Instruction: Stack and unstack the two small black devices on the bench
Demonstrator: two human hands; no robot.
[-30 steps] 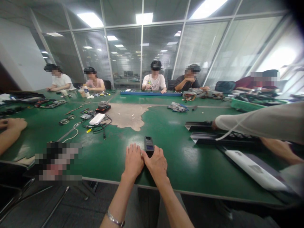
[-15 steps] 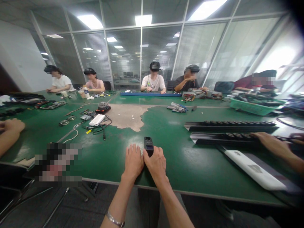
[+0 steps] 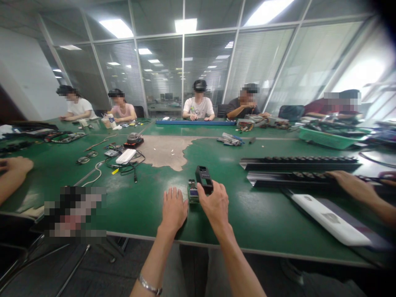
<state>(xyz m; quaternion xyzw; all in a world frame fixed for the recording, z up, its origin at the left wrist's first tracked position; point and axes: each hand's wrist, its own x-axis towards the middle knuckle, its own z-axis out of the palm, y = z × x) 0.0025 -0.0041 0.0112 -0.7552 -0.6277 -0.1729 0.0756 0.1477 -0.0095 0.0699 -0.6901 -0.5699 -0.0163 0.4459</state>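
The left hand point(image 3: 174, 209) lay palm down on the surface point(image 3: 136, 214), fingers extended, holding nothing. The board point(image 3: 193, 194) sat just right of it, between both hands. The fingers of the right hand point(image 3: 216, 204) gripped the cover point(image 3: 204, 177), its far end projecting past them. Farther left lay a white box point(image 3: 126, 156).

A glass partition point(image 3: 163, 66) in pale framing point(image 3: 183, 49) spans the top of the frame, blinds point(image 3: 260, 62) across some panes, bright lights point(image 3: 116, 28) showing in the upper ones. A white wall point(image 3: 27, 74) stands upper left; dark floor point(image 3: 93, 274) lies below the green tabletop point(image 3: 136, 210), lower left.
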